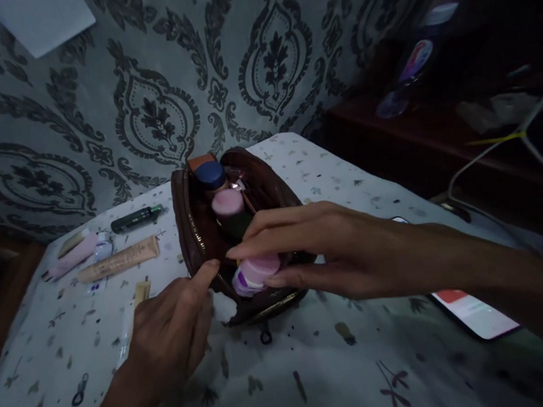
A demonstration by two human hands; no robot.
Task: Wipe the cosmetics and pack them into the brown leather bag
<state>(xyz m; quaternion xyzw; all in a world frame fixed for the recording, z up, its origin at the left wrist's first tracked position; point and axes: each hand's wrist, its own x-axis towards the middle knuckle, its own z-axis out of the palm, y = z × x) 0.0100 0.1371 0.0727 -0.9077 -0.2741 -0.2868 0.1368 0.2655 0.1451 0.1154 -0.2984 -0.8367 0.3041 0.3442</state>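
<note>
A brown zip pouch lies unzipped on the patterned sheet, with several cosmetics inside. My right hand reaches over it, thumb and fingers closed around a small pink-capped container at the near end. Behind that stand a second pink-capped bottle and a blue-capped jar. My left hand is curled at the pouch's near left edge, its fingertips on the rim. Beside those fingers shows a white scrap whose kind I cannot make out.
On the left lie a beige tube, a dark green bottle, a pink tube and a clear slim tube. A lit phone is under my right forearm. A clear bottle and white cable are at right.
</note>
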